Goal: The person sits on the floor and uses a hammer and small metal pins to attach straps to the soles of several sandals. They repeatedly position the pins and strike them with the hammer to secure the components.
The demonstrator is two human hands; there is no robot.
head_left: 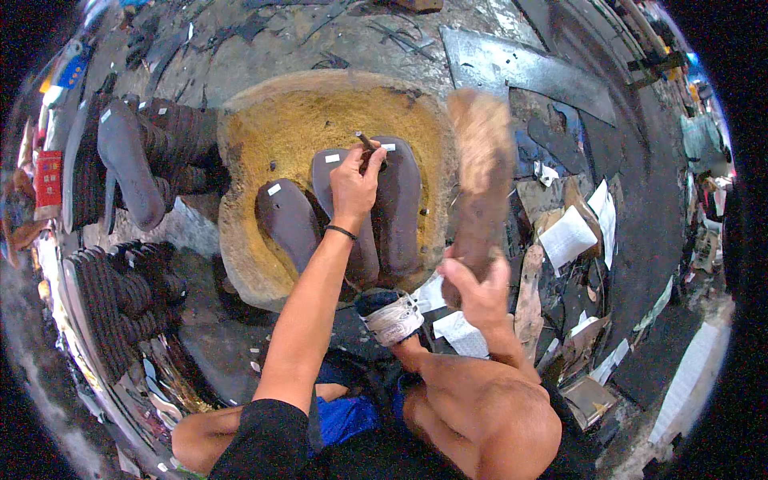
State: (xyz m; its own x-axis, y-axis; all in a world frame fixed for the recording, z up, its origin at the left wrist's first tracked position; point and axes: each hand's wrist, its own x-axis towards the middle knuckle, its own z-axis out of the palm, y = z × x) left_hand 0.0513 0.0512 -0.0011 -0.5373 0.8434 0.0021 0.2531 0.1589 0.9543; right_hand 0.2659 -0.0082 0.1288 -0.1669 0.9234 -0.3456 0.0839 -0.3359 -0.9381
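Observation:
My left hand (354, 190) pinches a short dark punch (364, 141), held over the toe end of the right-hand brown shoe sole (402, 204). Its lower tip is hidden by my fingers. Beside that sole lie a middle sole (326, 170), partly under my hand, and a left sole (286, 222); each bears a small white sticker. All three rest on a broad wooden block (336, 100) with a worn yellowish top. To the right, my right hand (482, 290) is wrapped round the lower end of a thick wooden mallet (480, 152), raised and blurred by motion.
Stacks of dark soles (132, 164) stand left of the block, with another stack (132, 300) nearer me. A grey metal sheet (520, 64) lies at the far right. White paper (570, 238) and material scraps litter the right floor. My sandalled foot (392, 318) sits by the block's near edge.

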